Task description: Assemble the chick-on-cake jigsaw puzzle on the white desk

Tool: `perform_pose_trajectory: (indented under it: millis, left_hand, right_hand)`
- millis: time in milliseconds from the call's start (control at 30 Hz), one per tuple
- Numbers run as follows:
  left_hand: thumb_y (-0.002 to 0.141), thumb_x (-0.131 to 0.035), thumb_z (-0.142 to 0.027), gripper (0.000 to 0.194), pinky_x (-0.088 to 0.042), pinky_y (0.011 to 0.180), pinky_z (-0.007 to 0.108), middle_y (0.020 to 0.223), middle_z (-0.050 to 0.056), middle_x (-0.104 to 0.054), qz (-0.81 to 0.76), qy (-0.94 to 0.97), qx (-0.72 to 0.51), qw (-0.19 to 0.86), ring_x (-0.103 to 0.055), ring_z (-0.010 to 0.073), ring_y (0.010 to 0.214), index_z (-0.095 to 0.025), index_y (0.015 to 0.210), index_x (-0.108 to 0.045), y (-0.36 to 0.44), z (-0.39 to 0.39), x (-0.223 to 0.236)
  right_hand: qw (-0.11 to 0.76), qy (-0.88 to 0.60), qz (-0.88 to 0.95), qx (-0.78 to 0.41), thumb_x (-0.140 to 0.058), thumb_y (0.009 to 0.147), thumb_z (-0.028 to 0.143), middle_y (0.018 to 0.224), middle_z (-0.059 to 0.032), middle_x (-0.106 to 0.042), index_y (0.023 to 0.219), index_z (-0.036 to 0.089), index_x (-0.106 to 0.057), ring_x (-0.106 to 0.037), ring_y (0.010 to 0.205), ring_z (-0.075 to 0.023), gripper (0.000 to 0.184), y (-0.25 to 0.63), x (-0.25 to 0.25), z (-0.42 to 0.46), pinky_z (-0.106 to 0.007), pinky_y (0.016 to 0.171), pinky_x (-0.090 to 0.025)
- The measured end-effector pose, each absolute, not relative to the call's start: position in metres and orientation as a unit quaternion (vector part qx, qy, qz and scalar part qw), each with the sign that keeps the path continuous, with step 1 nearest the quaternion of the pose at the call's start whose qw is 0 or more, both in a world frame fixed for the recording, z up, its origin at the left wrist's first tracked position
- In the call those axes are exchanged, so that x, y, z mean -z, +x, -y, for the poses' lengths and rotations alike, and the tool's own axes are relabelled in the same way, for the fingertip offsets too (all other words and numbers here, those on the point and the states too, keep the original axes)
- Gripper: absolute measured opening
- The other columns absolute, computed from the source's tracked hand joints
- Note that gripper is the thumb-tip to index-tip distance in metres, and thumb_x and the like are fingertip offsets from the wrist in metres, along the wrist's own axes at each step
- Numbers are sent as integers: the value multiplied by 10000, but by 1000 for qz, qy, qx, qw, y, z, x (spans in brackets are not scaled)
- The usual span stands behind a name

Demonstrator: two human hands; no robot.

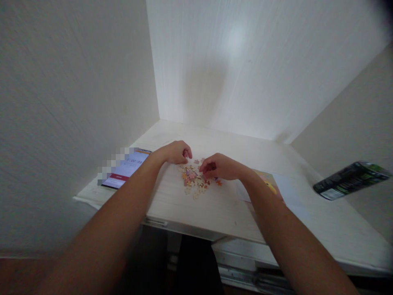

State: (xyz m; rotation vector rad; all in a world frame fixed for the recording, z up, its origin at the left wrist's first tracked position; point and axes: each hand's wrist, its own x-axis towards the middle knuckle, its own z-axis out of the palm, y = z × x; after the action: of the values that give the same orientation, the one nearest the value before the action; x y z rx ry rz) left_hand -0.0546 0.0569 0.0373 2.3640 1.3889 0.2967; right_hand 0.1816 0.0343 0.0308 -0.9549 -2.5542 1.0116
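Note:
A small heap of pink, orange and pale jigsaw pieces [194, 180] lies on a white desk [215, 209]. My left hand [175, 152] rests at the heap's far left edge with its fingers curled inward, pinched at the tips; what they hold is too small to make out. My right hand [217, 167] sits on the heap's right side, fingers bent down and pinched onto the pieces. Both forearms reach in from the bottom of the view.
A phone [126, 169] with a lit timer screen lies at the desk's left edge. A yellow printed sheet [270, 182] with white paper lies right of my right wrist. A dark green packet [350, 180] sits at the far right. Walls enclose the desk on three sides.

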Motion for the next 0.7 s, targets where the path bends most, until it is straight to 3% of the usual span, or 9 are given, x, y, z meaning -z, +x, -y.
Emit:
perform_pose_trajectory:
  millis: [133, 300, 400, 533, 700]
  left_hand:
    - [685, -626, -118, 227, -413, 616, 226, 761, 23, -703, -492, 845, -146, 150, -600, 130, 670, -168, 868, -753, -42, -56, -31]
    - [693, -617, -106, 213, -416, 641, 245, 765, 52, -717, -517, 832, -164, 117, -609, 148, 679, -166, 829, -770, -32, -55, -31]
    - [694, -630, -126, 189, -392, 615, 245, 732, 57, -711, -521, 831, -158, 116, -591, 145, 650, -153, 813, -774, -34, -54, -33]
    - [740, -623, -210, 160, -341, 572, 256, 587, 45, -645, -499, 844, -144, 134, -508, 125, 551, -133, 726, -763, -37, -52, -35]
    - [744, -644, -253, 212, -370, 606, 231, 777, 39, -700, -440, 863, -130, 212, -566, 129, 668, -155, 899, -750, -40, -49, -39]
  right_hand:
    - [206, -354, 854, -320, -689, 792, 186, 801, -38, -728, 931, 152, -714, -654, 685, -136, 145, 185, -25, -43, -229, 614, -492]
    - [276, -382, 852, -229, -713, 755, 112, 779, -35, -722, 844, 156, -745, -626, 686, -133, 104, 182, -26, -43, -231, 641, -456]
    - [264, -384, 861, -205, -716, 738, 80, 762, -37, -720, 847, 152, -758, -610, 657, -127, 137, 179, -26, -38, -229, 625, -433]
    - [216, -378, 875, -213, -729, 775, 197, 723, -37, -715, 859, 162, -771, -594, 615, -127, 101, 180, -30, -35, -238, 596, -415]
    - [111, -341, 891, -278, -761, 753, 288, 724, -15, -720, 903, 189, -769, -603, 602, -125, 180, 192, -45, -30, -224, 552, -417]
